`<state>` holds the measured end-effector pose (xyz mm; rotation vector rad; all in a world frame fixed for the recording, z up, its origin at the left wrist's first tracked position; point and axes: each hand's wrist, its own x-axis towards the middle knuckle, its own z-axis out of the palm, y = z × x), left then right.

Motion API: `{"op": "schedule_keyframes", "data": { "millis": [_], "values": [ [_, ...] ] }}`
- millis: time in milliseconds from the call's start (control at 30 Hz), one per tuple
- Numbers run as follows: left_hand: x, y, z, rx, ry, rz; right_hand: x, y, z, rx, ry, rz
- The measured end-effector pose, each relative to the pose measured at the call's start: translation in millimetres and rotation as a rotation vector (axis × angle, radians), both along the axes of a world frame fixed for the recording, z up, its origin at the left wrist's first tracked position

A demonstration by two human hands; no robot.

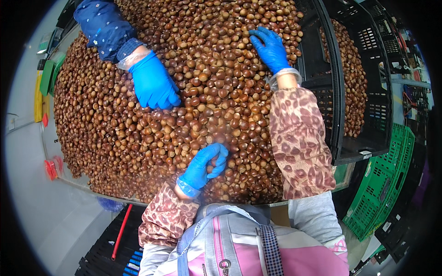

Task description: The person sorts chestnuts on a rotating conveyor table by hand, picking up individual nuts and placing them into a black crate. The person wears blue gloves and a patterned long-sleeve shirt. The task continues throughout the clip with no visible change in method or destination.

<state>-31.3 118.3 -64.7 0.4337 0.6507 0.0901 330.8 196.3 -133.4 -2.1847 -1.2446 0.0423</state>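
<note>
A deep heap of brown chestnuts (214, 89) spreads before me. My left hand (203, 169), in a blue glove, is at the near side of the heap with its fingers curled. A chestnut shows in the gap between thumb and fingers; whether it is gripped or lies beneath is unclear. Farther out, my right hand (271, 50), also blue-gloved, rests on the chestnuts by the black crate's edge. Its thumb stands apart from the fingers, and nothing held can be seen. Both forearms wear leopard-print sleeves.
Another person's blue-gloved hand (153, 82) reaches onto the heap from the upper left, under a navy sleeve. Black plastic crates (376, 103) stand at the right, one containing chestnuts (348, 82). Below them is a green crate (380, 183). A red rod (122, 233) lies at the lower left.
</note>
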Motion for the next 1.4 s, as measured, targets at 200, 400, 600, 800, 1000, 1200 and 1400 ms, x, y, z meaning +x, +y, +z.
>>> {"op": "schedule_keyframes", "data": {
  "millis": [200, 400, 600, 800, 1000, 1200, 1400],
  "values": [
    [0, -1, -7, -0.103, -0.091, 0.086, -58, -34, -11, -0.174, 0.302, 0.193],
    [0, -5, -8, -0.159, -0.079, 0.158, -106, -77, -2, -0.004, 0.218, 0.262],
    [1, -5, -8, -0.165, -0.060, 0.159, -144, -115, 19, 0.061, 0.203, 0.298],
    [2, -8, -9, -0.090, 0.016, 0.131, -168, -140, 45, 0.112, 0.127, 0.420],
    [-1, -9, -7, -0.048, -0.022, 0.070, -166, -150, 60, 0.110, 0.186, 0.693],
    [-5, -8, -3, -0.019, 0.011, 0.027, -74, -102, 39, 0.118, 0.326, 0.053],
    [-6, -5, -3, 0.058, -0.032, -0.013, -17, -63, -1, -0.319, -0.124, -0.079]
  ]
}}
